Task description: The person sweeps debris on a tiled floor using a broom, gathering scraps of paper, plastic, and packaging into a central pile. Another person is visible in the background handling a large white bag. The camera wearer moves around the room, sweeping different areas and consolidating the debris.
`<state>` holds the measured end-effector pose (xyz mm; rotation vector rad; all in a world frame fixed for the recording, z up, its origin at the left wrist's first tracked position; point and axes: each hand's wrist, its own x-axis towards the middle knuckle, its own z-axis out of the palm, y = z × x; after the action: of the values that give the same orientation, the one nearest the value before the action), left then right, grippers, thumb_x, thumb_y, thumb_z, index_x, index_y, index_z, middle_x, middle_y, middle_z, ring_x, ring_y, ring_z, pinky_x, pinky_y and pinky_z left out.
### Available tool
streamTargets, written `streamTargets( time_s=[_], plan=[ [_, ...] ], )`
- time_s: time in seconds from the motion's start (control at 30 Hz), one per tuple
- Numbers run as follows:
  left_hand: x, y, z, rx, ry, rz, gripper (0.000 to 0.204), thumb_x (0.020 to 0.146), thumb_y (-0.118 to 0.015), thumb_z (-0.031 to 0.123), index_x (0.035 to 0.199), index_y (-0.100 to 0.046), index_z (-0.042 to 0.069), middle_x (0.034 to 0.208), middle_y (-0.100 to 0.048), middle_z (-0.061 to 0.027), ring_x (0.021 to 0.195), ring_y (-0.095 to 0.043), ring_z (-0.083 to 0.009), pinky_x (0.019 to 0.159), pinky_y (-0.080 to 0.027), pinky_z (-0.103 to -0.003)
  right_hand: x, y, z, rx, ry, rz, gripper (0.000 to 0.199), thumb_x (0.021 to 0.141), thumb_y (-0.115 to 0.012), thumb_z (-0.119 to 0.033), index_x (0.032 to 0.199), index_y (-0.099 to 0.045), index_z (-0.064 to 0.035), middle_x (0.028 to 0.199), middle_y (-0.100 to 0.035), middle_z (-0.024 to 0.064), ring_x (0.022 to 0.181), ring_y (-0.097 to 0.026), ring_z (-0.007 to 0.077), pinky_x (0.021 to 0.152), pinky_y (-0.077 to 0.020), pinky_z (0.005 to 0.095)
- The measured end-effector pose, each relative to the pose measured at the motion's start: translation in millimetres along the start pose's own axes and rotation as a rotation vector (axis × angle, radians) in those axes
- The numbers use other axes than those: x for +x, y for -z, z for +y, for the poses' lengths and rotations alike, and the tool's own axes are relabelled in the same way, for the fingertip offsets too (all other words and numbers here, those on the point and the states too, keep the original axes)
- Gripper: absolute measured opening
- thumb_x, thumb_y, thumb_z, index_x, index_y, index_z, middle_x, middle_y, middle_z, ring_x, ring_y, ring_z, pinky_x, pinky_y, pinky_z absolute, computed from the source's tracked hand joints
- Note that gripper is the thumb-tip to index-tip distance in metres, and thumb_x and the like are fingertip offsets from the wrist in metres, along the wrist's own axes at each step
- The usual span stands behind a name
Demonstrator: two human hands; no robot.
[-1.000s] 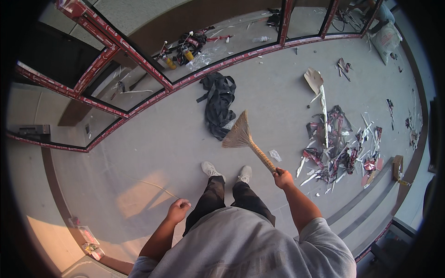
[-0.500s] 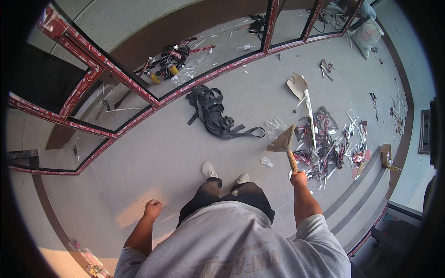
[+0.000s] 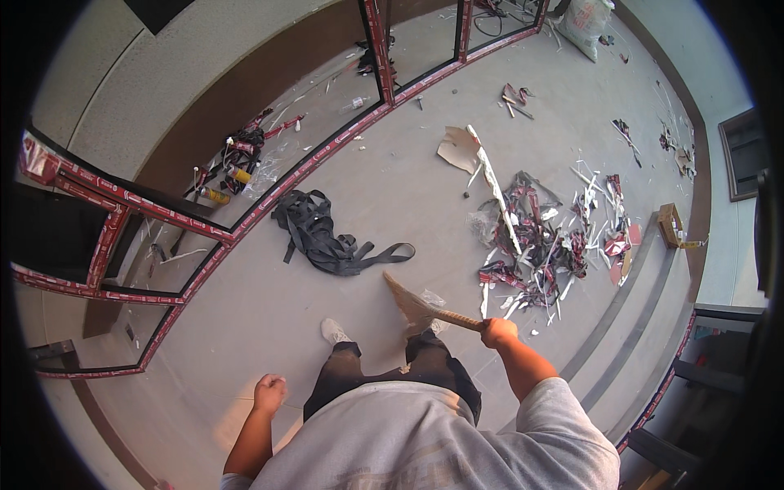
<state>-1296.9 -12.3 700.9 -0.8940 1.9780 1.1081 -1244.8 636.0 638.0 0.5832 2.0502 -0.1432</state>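
Note:
My right hand (image 3: 499,332) is closed round the handle of a short straw broom (image 3: 415,304). The broom points left, its flared head in front of my right shoe. My left hand (image 3: 269,394) hangs low on the left, fingers curled, with nothing visible in them. Beyond the broom, to the right, lies a heap of scraps (image 3: 535,245): crumpled plastic, red-and-white strips and white slivers. A long white strip (image 3: 496,192) lies along the heap's left side, next to a torn piece of cardboard (image 3: 457,150). A bit of clear plastic (image 3: 434,298) shows behind the broom.
A tangle of black straps (image 3: 314,233) lies on the floor ahead to the left. Behind it runs a black frame with red tape (image 3: 314,159). A white sack (image 3: 585,31) stands at the far right. Near the right wall is a small open box (image 3: 670,226).
My right hand has swung the broom leftward and nearer my feet, away from the heap's edge. The view has turned to the right. My left hand stays low at my side.

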Motion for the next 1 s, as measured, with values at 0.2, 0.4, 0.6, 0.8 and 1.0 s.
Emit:
streamTargets(
  time_s=[0.2,0.4,0.6,0.8,1.0],
  plan=[
    [-47.1,-89.0,0.4,0.264,0.025,-0.063,0.026,0.088,-0.07,0.022,0.102,-0.068,-0.001,0.088,-0.07,-0.0092,0.078,-0.065,-0.017,0.071,-0.053,-0.033,57.3,63.3,158.5,0.025,-0.149,0.179,0.027,0.088,-0.056,-0.025,0.11,-0.071,-0.0192,0.106,-0.074,0.008,0.101,-0.071,0.0273,0.086,-0.056,0.0409],
    [-53.8,-155.5,77.6,0.508,-0.154,-0.147,0.026,0.087,-0.071,0.022,0.101,-0.069,-0.001,0.087,-0.071,-0.009,0.08,-0.066,-0.0165,0.074,-0.053,-0.032,107.1,128.5,317.2,0.08,-0.341,0.491,0.021,0.09,-0.056,-0.021,0.101,-0.071,-0.0106,0.096,-0.073,0.0128,0.094,-0.072,0.0318,0.08,-0.0569,0.0435],
    [-52.6,-214.4,191.2,0.412,-0.23,-0.109,0.026,0.089,-0.068,0.017,0.107,-0.066,-0.001,0.085,-0.07,-0.0084,0.08,-0.065,-0.0149,0.074,-0.052,-0.03,95.5,123.9,326.8,0.393,-0.468,0.567,0.035,0.093,-0.06,-0.034,0.11,-0.061,-0.004,0.095,-0.071,0.0198,0.091,-0.07,0.0389,0.081,-0.0547,0.0494],
    [-11.1,-255.8,257.5,0.557,-0.283,-0.264,0.025,0.088,-0.07,0.021,0.102,-0.067,0.0,0.081,-0.069,-0.0069,0.074,-0.065,-0.0157,0.07,-0.052,-0.031,42.3,62.7,251.7,0.928,-0.561,0.49,0.045,0.087,-0.066,-0.041,0.095,-0.065,0.0033,0.096,-0.07,0.0279,0.093,-0.068,0.0432,0.082,-0.0525,0.049],
    [111.3,-291.6,322.3,0.641,-0.103,-0.257,0.027,0.084,-0.074,0.028,0.092,-0.07,0.003,0.075,-0.069,-0.0067,0.07,-0.064,-0.0165,0.068,-0.052,-0.033,60.7,129.3,163.1,1.063,-0.341,0.264,0.048,0.087,-0.065,-0.044,0.104,-0.066,0.0011,0.1,-0.071,0.024,0.102,-0.067,0.0384,0.088,-0.0515,0.0459]
  ],
)
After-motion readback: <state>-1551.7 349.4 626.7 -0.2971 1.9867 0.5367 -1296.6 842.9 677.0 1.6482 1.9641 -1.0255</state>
